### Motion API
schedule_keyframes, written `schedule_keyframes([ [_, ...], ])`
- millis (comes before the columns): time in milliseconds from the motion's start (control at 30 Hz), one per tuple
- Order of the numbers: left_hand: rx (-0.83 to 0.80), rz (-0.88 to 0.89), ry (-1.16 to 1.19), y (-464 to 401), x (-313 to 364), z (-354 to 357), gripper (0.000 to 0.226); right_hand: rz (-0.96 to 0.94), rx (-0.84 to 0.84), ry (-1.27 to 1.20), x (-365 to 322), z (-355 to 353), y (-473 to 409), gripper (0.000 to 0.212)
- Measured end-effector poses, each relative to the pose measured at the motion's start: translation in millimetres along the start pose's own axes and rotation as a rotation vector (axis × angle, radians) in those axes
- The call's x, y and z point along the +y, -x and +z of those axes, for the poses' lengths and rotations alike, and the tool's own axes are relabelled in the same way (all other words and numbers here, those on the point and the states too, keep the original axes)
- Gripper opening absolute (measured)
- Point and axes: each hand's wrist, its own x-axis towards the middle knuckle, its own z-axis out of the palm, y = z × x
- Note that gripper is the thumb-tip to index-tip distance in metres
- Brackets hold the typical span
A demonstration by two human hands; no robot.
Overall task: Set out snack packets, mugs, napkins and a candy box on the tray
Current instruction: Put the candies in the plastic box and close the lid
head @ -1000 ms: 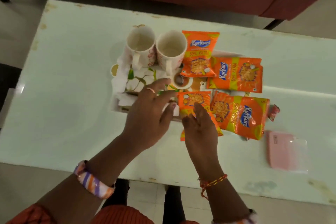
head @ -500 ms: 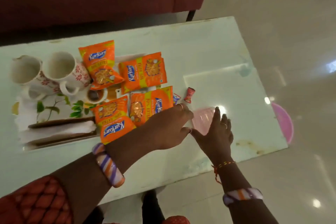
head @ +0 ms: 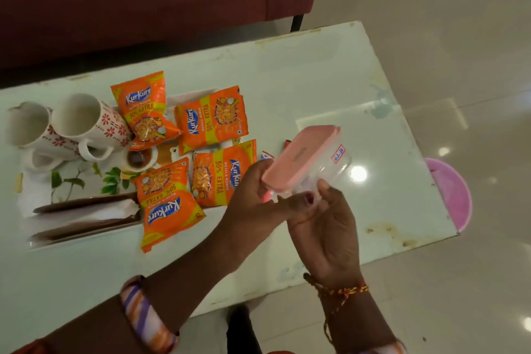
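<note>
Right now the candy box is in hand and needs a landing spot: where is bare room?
Bare table beyond the packets and right of them. Crowded: the tray, with mugs, napkins and packets.

White table [head: 330, 89] bears leaf-print tray [head: 74, 181] and snack packets [head: 214, 118].

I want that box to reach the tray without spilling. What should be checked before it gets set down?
1. Candy box held by both hands: ok, left hand and right hand grip its near end.
2. Pink lid seated: cannot tell.
3. Box lifted off the table: ok.
4. Free spot on the tray: not ok on the right, where four snack packets lie; the leaf-print middle is bare.
5. Mugs out of the path: ok, at the far left.
6. Box contents: cannot tell.
</note>
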Motion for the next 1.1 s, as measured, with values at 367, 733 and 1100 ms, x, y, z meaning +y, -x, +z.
schedule_keyframes([
  [367,-0.006,0.059,-0.157,5,17,-90,0.089,-0.284,-0.054,1.443,-5,41,-3,0.085],
  [733,0.253,0.074,0.446,24,-6,-54,0.055,-0.168,-0.162,1.372,65,57,-10,0.062],
  [1100,0.068,-0.107,0.745,22,-1,-136,0.068,-0.114,0.104,0.583,-7,35,-4,0.045],
])
